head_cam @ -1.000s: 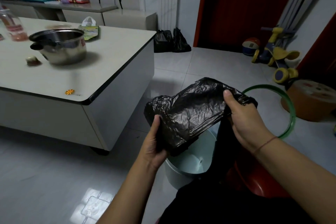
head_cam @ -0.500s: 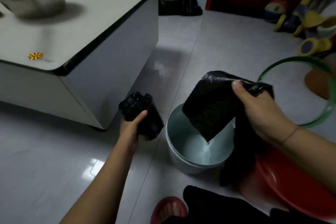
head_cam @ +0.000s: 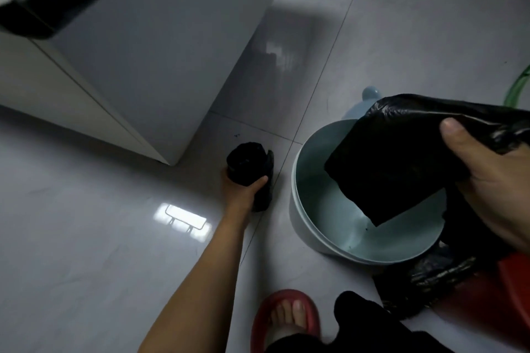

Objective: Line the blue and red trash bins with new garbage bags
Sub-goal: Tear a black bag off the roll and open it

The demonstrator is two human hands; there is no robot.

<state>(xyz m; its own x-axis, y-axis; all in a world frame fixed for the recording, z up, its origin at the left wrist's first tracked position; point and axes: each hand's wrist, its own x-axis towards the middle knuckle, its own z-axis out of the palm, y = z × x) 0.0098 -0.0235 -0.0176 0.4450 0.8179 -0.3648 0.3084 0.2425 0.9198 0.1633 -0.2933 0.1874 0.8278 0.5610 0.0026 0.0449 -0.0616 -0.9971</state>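
1. Left hand (head_cam: 241,189) is reaching down to the floor near the corner of the white table (head_cam: 160,60), fingers curling round a roll of black bags (head_cam: 246,160); whether the roll is touching the tiles is unclear
2. Right hand (head_cam: 493,180) is pinching a flat, folded garbage bag (head_cam: 395,169), thumb lying on top, the other fingers hidden beneath it
3. The folded bag is hanging over the open mouth of the blue bin (head_cam: 296,195), its lowest corner dipping inside
4. Blue bin is standing upright on the floor, pale inside wall showing bare: no liner in it yet
5. Red bin (head_cam: 516,278) is showing only as an edge at lower right, just beside the blue one; crumpled black plastic (head_cam: 430,272) is lying against it, and I cannot tell whether that is a fitted liner
6. Progress, as I am judging it: early. One bag is apart from the roll but unopened; unfolding it, spreading its mouth over the blue rim, and confirming the red bin are all remaining
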